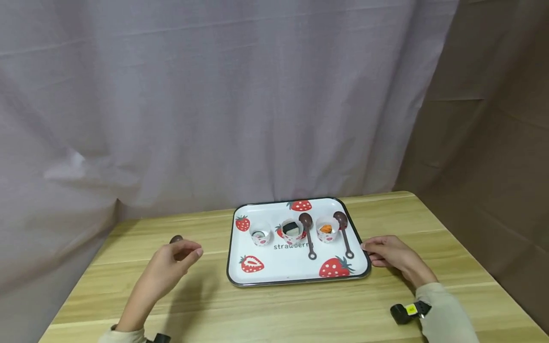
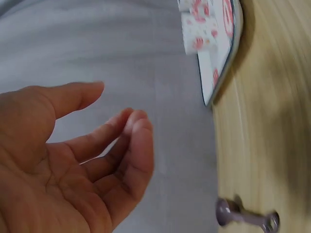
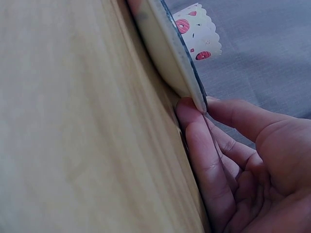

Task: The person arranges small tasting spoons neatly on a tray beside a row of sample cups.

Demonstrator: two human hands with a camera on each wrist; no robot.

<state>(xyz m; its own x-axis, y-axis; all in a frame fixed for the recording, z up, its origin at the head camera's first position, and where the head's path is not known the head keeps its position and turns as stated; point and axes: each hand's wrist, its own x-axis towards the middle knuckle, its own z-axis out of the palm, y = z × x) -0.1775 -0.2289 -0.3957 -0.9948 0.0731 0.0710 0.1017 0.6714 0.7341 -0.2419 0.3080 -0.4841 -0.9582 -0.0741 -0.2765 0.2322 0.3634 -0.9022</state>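
Observation:
My right hand [image 1: 394, 257] pinches the dark rim of a white strawberry-print tray [image 1: 283, 269] at its right side, thumb on top and fingers beneath the edge, as the right wrist view shows. Three small printed paper cups stand in a row on it: a left cup [image 1: 260, 239] with a small pale item, a middle cup holding a black-and-white piece [image 1: 292, 229], and a right cup with an orange piece [image 1: 326, 229]. Brown spoons lie beside the middle and right cups. My left hand [image 1: 165, 271] hovers left of the tray, fingers loosely bent, nothing between them.
Another brown spoon [image 2: 243, 215] lies on the wooden table [image 1: 266, 314], partly hidden behind my left hand in the head view. A grey curtain [image 1: 223, 119] hangs along the table's back edge, and brown cloth [image 1: 484, 157] hangs at the right.

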